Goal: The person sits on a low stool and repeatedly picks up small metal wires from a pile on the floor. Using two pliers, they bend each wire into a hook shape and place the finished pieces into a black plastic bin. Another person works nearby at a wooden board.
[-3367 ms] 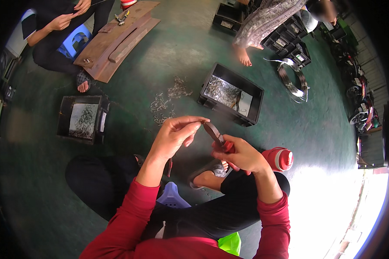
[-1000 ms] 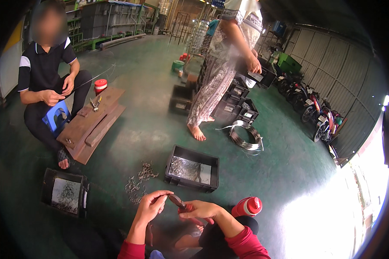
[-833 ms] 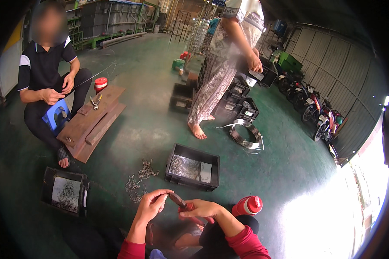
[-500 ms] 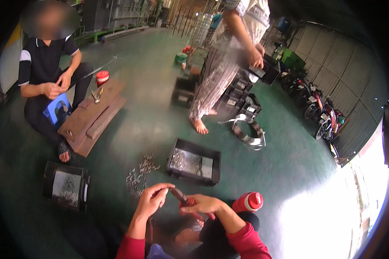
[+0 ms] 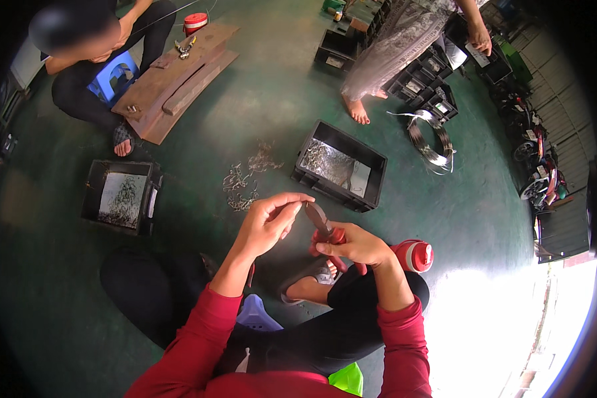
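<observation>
Head view, right hand (image 5: 358,245): is wrapping closed around pliers (image 5: 321,221).
Left hand (image 5: 262,229): finger and thumb are nearly pinching; can't tell if holding anything.
Pliers: are slanting between hands, rounded brown metal nose pointing up-left, red handles running down-right.

1 head-worn fisheye looks down — hands (image 5: 264,224) near, floor (image 5: 199,159) beyond.

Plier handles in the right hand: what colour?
Red plier handles, seen best in the head view.

Dim interior, blown-out daylight at lower right, sheen on green floor (image 5: 259,99), dark curved fisheye rim
</observation>
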A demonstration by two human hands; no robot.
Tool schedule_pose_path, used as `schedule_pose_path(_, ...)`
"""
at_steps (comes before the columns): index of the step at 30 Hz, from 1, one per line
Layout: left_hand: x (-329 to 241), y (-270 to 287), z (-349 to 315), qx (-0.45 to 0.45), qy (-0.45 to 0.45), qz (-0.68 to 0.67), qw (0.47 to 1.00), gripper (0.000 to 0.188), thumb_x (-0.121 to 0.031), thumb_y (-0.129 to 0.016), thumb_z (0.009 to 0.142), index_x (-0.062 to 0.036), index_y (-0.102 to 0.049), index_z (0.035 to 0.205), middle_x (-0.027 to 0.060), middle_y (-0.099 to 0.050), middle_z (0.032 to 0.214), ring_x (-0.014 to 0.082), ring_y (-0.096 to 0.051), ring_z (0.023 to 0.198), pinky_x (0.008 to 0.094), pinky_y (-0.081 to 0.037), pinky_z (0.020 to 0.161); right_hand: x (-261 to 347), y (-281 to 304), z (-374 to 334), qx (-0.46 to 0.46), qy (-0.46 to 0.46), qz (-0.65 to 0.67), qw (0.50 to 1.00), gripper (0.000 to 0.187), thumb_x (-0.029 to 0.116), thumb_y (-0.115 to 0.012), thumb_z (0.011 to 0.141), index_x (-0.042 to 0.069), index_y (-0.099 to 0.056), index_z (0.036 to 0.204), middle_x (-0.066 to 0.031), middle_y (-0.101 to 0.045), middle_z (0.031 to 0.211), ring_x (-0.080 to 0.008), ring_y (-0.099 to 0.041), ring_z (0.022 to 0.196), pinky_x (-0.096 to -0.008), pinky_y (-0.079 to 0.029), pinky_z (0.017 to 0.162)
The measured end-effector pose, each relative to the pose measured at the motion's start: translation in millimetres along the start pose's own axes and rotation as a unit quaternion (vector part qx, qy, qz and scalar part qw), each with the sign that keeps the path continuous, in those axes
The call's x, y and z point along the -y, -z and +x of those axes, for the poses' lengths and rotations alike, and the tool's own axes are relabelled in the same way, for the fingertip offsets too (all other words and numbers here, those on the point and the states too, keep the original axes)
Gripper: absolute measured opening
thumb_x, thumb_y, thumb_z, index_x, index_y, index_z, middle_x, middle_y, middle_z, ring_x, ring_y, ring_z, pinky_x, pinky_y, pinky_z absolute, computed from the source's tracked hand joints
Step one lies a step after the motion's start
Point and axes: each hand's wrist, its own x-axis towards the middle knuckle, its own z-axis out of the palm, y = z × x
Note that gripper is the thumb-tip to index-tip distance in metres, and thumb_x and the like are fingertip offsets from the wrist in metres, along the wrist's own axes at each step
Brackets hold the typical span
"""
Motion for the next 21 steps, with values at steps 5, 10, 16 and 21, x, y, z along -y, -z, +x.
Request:
schedule_pose_path(5, 1, 0, 2, 0.003, 0.003, 0.002, 1.0, 0.022, -0.01, -0.052, 0.097, -0.0022, -0.067, 0.11, -0.0056, -0.048, 0.061, 0.002, -0.041, 0.052, 0.0196, -0.033, 0.046, 1, 2, 1, 0.002, 0.0, 0.004, 1.0, 0.035, 0.025, -0.065, 0.092, 0.0, -0.053, 0.113, -0.011, -0.067, 0.097, -0.0098, -0.057, 0.06, -0.0257, -0.048, 0.059)
schedule_pose_path(10, -1, 2, 2, 0.011, 0.016, -0.01, 1.0, 0.022, -0.01, -0.051, 0.097, -0.0021, -0.067, 0.11, -0.0055, -0.047, 0.061, 0.0021, -0.04, 0.052, 0.0198, -0.033, 0.047, 6, 0, 0, -0.013, -0.031, -0.009, 0.999, 0.031, 0.023, -0.067, 0.091, 0.001, -0.055, 0.109, -0.0081, -0.066, 0.088, -0.0089, -0.057, 0.066, -0.0256, -0.048, 0.062)
schedule_pose_path(16, -2, -3, -3, 0.004, 0.007, 0.011, 1.0, 0.025, -0.008, -0.049, 0.097, -0.0033, -0.066, 0.114, -0.005, -0.046, 0.061, 0.0026, -0.041, 0.051, 0.0204, -0.035, 0.046, 5, -13, 1, -0.188, 0.085, -0.15, 0.967, 0.022, 0.016, -0.072, 0.083, 0.0, -0.059, 0.092, -0.0061, -0.06, 0.071, -0.0113, -0.056, 0.066, -0.0293, -0.047, 0.064)
schedule_pose_path(21, -2, -9, -10, -0.025, -0.038, 0.103, 0.994, 0.025, -0.006, -0.049, 0.096, -0.0045, -0.067, 0.114, -0.0043, -0.046, 0.057, 0.0021, -0.042, 0.05, 0.0209, -0.035, 0.044, 3, -18, 3, -0.229, 0.086, -0.158, 0.957, 0.025, 0.013, -0.074, 0.08, -0.002, -0.057, 0.089, -0.0088, -0.056, 0.068, -0.0146, -0.047, 0.063, -0.0307, -0.044, 0.063)
